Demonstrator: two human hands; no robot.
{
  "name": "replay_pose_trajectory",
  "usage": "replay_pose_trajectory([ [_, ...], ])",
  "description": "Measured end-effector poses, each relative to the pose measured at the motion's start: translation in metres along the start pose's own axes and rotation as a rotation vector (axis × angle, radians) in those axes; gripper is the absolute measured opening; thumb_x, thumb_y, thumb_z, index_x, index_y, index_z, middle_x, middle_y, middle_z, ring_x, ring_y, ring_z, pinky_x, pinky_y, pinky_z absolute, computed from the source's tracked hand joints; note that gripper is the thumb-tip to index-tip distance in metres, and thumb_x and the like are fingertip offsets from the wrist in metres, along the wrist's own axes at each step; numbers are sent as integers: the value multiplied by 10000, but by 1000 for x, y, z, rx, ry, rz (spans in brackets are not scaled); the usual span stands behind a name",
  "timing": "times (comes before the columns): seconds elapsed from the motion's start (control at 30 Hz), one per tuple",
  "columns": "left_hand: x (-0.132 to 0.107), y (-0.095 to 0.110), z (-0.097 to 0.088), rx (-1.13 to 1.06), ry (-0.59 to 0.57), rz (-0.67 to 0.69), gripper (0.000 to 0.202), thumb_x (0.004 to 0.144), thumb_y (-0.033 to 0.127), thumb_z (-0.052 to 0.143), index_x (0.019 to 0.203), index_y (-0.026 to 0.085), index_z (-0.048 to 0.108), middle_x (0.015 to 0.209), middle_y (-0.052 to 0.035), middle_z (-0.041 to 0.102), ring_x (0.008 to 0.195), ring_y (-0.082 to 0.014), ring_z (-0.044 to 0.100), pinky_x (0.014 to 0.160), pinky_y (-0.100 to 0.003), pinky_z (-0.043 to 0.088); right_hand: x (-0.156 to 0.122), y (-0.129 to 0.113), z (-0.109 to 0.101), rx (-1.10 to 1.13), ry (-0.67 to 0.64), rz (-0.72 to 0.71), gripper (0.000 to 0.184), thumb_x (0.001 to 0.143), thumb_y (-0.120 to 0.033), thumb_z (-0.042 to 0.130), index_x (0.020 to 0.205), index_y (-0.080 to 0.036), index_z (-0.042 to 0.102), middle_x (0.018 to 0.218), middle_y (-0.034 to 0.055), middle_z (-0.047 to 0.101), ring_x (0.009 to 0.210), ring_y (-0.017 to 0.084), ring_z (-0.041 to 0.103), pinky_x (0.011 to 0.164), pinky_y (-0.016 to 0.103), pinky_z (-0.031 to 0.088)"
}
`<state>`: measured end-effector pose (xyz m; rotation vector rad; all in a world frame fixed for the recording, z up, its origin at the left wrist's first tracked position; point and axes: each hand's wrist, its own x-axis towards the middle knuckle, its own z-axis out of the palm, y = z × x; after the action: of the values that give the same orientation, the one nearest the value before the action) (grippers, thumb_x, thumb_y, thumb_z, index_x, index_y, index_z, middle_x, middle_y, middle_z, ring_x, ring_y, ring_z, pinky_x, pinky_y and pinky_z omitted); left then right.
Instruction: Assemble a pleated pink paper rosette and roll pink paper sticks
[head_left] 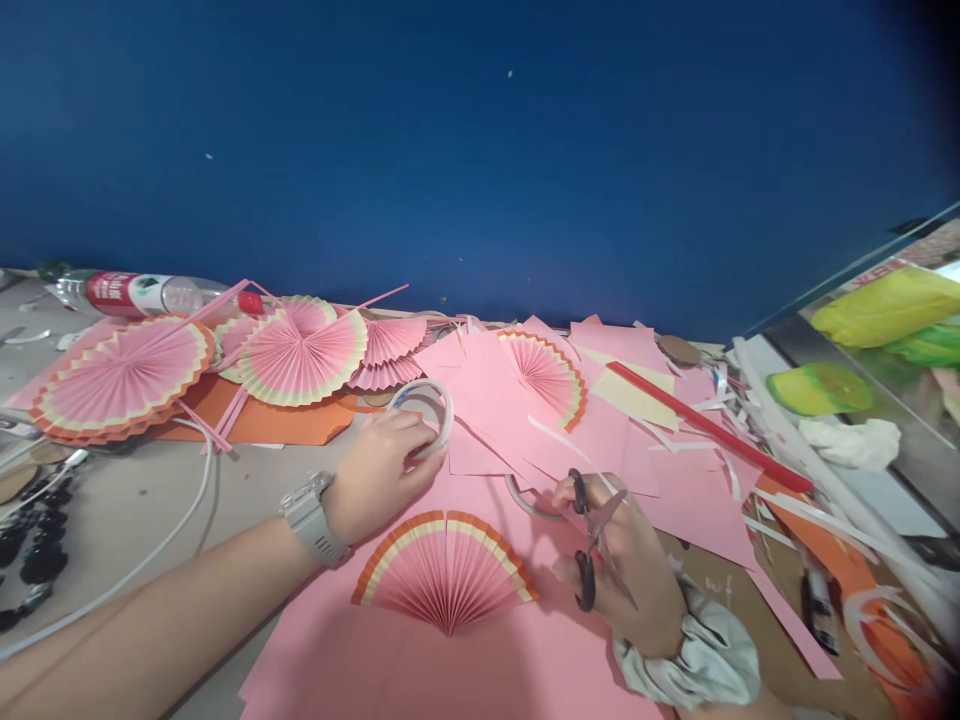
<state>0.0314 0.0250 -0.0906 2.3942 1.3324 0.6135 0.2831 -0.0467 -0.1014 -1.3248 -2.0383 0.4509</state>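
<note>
My left hand [379, 470], with a grey watch on its wrist, is closed around a white tape roll [424, 412] at the edge of the pink paper sheets [480, 400]. My right hand [626, 570] grips black-handled scissors [589, 545], thumb and fingers through the loops, blades pointing toward me. A grey scrunchie sits on that wrist. Between both hands lies a half-open pleated pink fan [445, 570] with orange and cream edges, resting on a pink sheet. A second tape ring [529, 500] lies partly hidden near the right thumb.
Several finished pleated rosettes [124, 375] lie at the back left on orange paper [262, 420], beside a lying plastic bottle [142, 293]. A long red strip [709, 425] crosses the right side. White cable [165, 540], paper scraps and a blue wall [480, 150] surround the desk.
</note>
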Motion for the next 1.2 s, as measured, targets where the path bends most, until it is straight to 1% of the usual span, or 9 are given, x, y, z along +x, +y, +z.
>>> replay_pose_trajectory([
  [0.3, 1, 2, 0, 13, -52, 17, 310, 858, 271, 475, 571, 161, 431, 618, 5, 482, 632, -138, 429, 645, -294, 328, 0, 2, 0, 28, -41, -5, 246, 793, -393, 523, 960, -231, 444, 853, 51, 517, 807, 249, 524, 706, 417, 450],
  [0.43, -1, 1, 2, -3, -22, 46, 217, 854, 326, 518, 710, 176, 579, 861, -35, 595, 859, -197, 491, 817, -362, 349, 1, 0, -1, 27, -50, -6, 241, 794, -356, 511, 984, -229, 434, 882, 59, 520, 832, 252, 520, 723, 424, 444],
  [0.5, -3, 1, 2, -1, 30, 19, 183, 815, 380, 578, 834, 202, 616, 992, -46, 592, 976, -236, 468, 897, -412, 323, 2, 1, 0, 12, -53, -10, 236, 792, -337, 506, 989, -228, 435, 888, 60, 521, 838, 251, 522, 729, 424, 446],
  [0.63, -6, 1, 4, -33, 171, 7, 455, 766, 443, 631, 1136, 201, 526, 1213, -98, 505, 1151, -267, 398, 1002, -441, 287, -1, 7, 2, -45, -58, -85, 258, 782, -361, 520, 980, -217, 440, 876, 65, 528, 812, 251, 532, 701, 422, 464],
  [0.8, -13, -4, 7, 35, 319, 192, 651, 736, 537, 636, 1276, 225, 452, 1429, -126, 302, 1315, -328, 198, 1086, -496, 169, -4, 17, 7, -236, -38, -361, 420, 763, -413, 559, 1073, -151, 451, 926, 132, 558, 846, 297, 533, 692, 451, 458],
  [0.87, -14, -5, 6, 46, 326, 323, 531, 760, 531, 615, 1217, 278, 521, 1429, -94, 338, 1334, -340, 155, 1085, -532, 129, -3, 16, 7, -273, -89, -438, 434, 746, -375, 585, 1084, -143, 445, 928, 139, 573, 842, 292, 540, 697, 444, 459],
  [0.97, -14, -4, 0, -43, 251, 464, 245, 842, 379, 572, 1059, 274, 617, 1265, -53, 558, 1287, -284, 287, 1097, -511, 130, -1, 12, 7, -285, -139, -459, 425, 728, -322, 598, 1080, -145, 440, 911, 130, 585, 843, 282, 546, 708, 434, 462],
  [1.1, -10, -4, -2, -217, 160, 529, 91, 869, 215, 532, 881, 221, 622, 919, -16, 704, 1037, -195, 520, 1037, -392, 309, 0, 10, 8, -286, -121, -439, 420, 729, -325, 595, 1072, -135, 444, 933, 136, 577, 848, 276, 539, 712, 431, 461],
  [1.2, -10, -4, 1, -318, 154, 534, 125, 846, 263, 585, 950, 193, 588, 880, -42, 698, 907, -177, 584, 904, -334, 436, 1, 9, 8, -253, -111, -384, 396, 739, -340, 591, 1052, -141, 455, 916, 121, 572, 838, 264, 536, 711, 426, 459],
])
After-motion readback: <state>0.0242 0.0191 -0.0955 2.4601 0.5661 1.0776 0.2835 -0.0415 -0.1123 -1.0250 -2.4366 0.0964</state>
